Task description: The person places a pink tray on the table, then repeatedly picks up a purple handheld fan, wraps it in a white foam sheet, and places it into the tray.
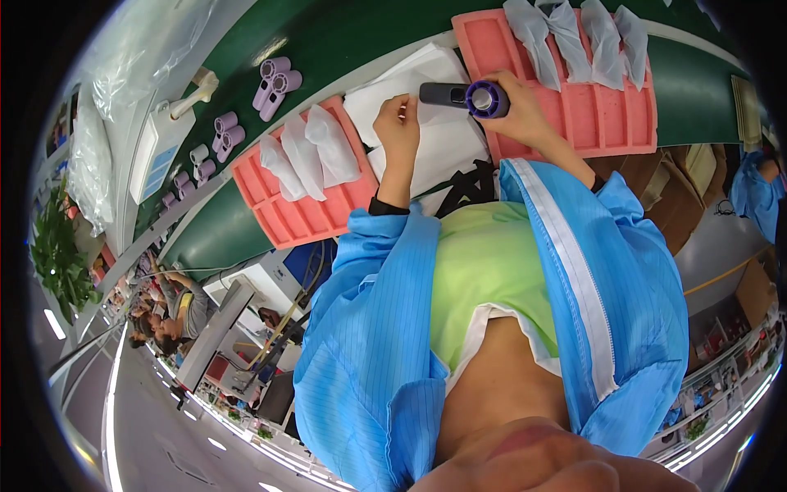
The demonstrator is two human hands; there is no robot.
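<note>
My right hand [522, 112] grips a hair-dryer-shaped device [446, 94] by its round purple-rimmed head, over the white sheets. Its dark grey handle points left, toward my other hand. Just short of the handle's end, my left hand [397, 129] is closed, thumb and fingertips pressed together. Whatever sits in that pinch, if anything, is too small to make out. Beneath both hands lies a stack of thin white sheets or bags [447, 146]. A pink compartment tray [307, 223] stands to the left with several white-wrapped items [329, 149] in it.
Another pink tray [602, 125] at right carries several translucent wrapped pieces [534, 45]. Purple housings [277, 88] stand along the green work surface [348, 45] at far left. Beyond them is a white box-shaped fixture [161, 148]. A blue-sleeved person [756, 193] appears at the right edge.
</note>
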